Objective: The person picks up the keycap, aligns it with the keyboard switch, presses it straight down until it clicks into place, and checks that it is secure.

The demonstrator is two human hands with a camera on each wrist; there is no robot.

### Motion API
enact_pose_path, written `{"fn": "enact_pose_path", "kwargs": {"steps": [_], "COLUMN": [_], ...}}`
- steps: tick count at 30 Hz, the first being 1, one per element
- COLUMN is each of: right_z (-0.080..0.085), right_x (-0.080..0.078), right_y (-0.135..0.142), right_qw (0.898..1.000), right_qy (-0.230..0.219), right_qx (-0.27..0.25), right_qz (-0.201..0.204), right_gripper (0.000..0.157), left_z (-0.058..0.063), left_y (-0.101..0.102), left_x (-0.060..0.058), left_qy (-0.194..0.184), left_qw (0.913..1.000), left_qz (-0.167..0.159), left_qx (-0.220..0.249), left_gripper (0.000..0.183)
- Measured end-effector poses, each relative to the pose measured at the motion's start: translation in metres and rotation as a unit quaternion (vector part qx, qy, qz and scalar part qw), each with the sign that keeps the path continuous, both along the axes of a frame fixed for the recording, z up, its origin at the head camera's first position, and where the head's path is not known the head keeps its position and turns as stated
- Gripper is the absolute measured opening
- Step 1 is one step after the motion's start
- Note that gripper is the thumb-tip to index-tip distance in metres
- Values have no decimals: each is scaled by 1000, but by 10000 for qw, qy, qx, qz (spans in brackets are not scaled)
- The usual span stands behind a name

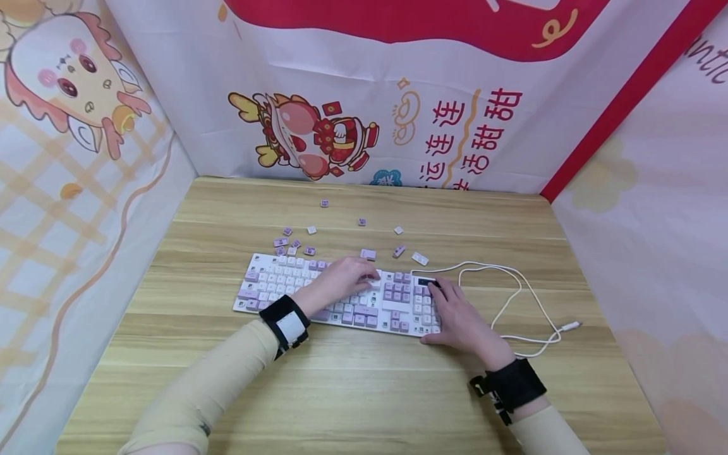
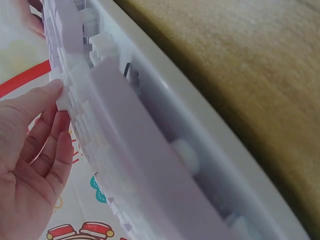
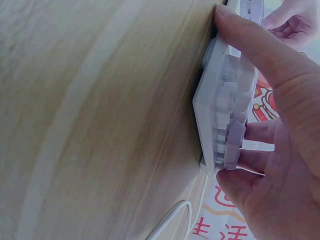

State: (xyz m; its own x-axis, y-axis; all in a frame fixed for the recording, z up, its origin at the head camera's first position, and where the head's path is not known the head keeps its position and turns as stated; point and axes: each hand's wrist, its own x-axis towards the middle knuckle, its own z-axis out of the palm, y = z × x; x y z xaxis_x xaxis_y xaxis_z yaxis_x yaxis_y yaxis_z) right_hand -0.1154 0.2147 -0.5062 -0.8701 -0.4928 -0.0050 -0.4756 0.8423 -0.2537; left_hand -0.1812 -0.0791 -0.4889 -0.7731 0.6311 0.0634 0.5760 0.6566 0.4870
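Note:
A white-and-lilac keyboard lies on the wooden table, slightly tilted in the head view, with several bare switches among its caps. My left hand reaches over its upper right letter area. In the left wrist view, thumb and forefinger of that left hand pinch a white keycap at the key rows; whether it is seated on its switch cannot be made out. My right hand grips the keyboard's right end. The right wrist view shows its thumb on the near edge and its other fingers at the far side.
Loose lilac keycaps and white keycaps lie scattered behind the keyboard. A white cable loops to the right, ending in a plug. Printed cloth hangs at the back and both sides of the table.

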Motion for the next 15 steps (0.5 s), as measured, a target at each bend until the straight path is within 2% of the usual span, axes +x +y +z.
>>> {"fn": "enact_pose_path", "kwargs": {"steps": [8, 15], "right_z": [-1, 0], "right_x": [0, 0], "right_y": [1, 1], "right_qw": [10000, 10000], "right_qy": [6, -89], "right_qx": [1, 17], "right_qz": [4, -33], "right_gripper": [120, 120], "left_z": [3, 9], "left_y": [2, 6], "left_x": [1, 0], "left_qy": [-54, -165], "left_qw": [10000, 9990], "left_qz": [9, 81], "left_qx": [-67, -417], "left_gripper": [24, 22]}}
